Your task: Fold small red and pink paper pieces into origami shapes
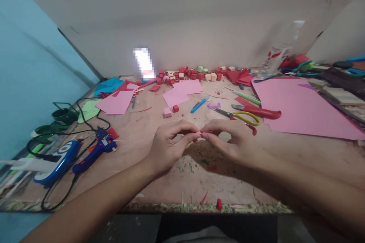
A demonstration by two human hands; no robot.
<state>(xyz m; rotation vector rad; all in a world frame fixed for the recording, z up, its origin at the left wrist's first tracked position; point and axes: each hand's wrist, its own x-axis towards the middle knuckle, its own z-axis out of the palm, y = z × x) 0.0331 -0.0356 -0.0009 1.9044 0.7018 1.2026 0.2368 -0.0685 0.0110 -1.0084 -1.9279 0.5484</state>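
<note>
My left hand (173,142) and my right hand (228,136) meet above the middle of the wooden table (159,193). Thumb and forefinger of each are pinched on a tiny pink paper piece (199,134), mostly covered by the fingertips. Just beyond them sit a pink paper cube (167,112) and a smaller red one (176,108). Yellow-handled scissors (246,118) lie behind my right hand, beside a red-handled cutter (262,112). Farther back are a blue pen (200,104) and pink paper sheets (176,95).
A blue glue gun (99,150) with a black cable lies at the left. Many small paper cubes (196,74) line the back, near a lit phone (144,63). Large pink sheets (299,110) and a clear bottle (281,51) are at the right.
</note>
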